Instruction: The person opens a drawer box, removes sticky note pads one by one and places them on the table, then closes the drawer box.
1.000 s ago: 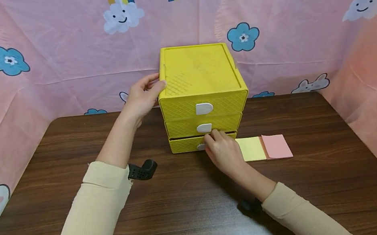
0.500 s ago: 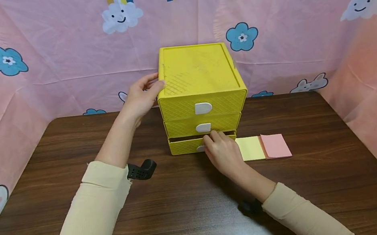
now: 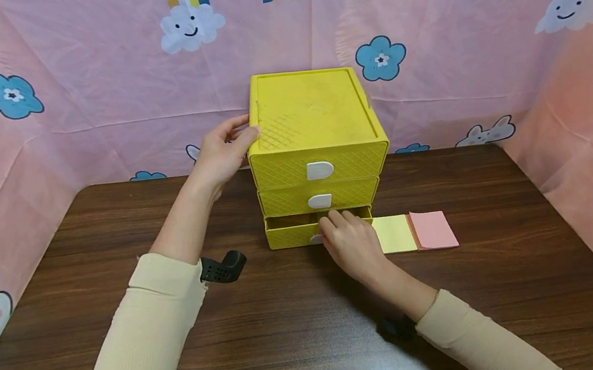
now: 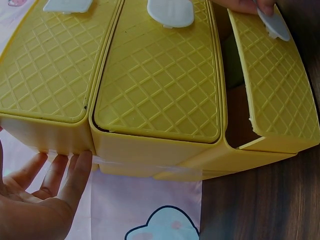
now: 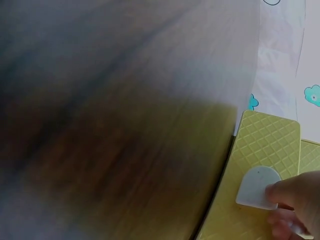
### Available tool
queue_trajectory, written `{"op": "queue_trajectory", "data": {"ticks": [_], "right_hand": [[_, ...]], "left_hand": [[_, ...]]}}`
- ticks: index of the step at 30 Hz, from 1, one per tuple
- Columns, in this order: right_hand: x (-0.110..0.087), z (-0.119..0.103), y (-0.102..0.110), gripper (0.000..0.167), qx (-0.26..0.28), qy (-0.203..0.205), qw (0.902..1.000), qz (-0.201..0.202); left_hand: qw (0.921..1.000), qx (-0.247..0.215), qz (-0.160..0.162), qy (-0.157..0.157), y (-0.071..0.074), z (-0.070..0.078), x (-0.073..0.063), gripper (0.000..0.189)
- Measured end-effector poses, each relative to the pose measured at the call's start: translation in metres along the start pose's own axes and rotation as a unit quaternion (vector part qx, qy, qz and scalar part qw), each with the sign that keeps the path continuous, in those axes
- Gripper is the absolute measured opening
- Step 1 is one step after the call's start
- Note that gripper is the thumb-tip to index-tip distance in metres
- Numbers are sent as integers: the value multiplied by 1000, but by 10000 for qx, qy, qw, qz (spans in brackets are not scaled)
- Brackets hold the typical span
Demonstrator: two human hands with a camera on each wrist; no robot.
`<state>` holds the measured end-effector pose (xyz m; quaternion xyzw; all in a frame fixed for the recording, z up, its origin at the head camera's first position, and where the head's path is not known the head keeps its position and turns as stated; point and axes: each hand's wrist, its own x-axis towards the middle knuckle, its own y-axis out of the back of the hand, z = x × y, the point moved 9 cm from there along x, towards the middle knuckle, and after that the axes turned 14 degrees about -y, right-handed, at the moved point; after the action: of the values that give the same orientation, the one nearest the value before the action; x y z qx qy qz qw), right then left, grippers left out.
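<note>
A yellow three-drawer cabinet [image 3: 314, 109] with white handles stands at the back middle of the table. My left hand [image 3: 223, 154] steadies its left side, thumb at the top edge; in the left wrist view the fingers [image 4: 77, 177] press against the side wall. Low at the front, my right hand [image 3: 354, 243] pinches the white handle [image 5: 257, 187] of the bottom drawer [image 3: 289, 237]. That drawer is pulled part way out, while the upper two are closed. Much of its inside is hidden or dark.
A yellow sticky-note pad [image 3: 394, 234] and a pink sticky-note pad [image 3: 434, 230] lie side by side, just right of the bottom drawer. The dark wooden table [image 3: 274, 342] meets a pink printed cloth [image 3: 114, 78] behind and at both sides.
The bottom drawer has slid forward from a narrow gap to a wider opening, the right hand drawing it by the handle. My left hand stays on the cabinet's side.
</note>
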<state>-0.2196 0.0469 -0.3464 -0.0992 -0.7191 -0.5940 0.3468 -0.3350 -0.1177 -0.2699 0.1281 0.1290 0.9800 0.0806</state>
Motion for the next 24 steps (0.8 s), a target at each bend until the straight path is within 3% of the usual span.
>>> {"op": "queue_trajectory", "data": {"ticks": [24], "right_hand": [[-20,-9,13,16,261,581,9980,-42]], "left_hand": [[9999,11,131,-27,0,0,1,51]]}}
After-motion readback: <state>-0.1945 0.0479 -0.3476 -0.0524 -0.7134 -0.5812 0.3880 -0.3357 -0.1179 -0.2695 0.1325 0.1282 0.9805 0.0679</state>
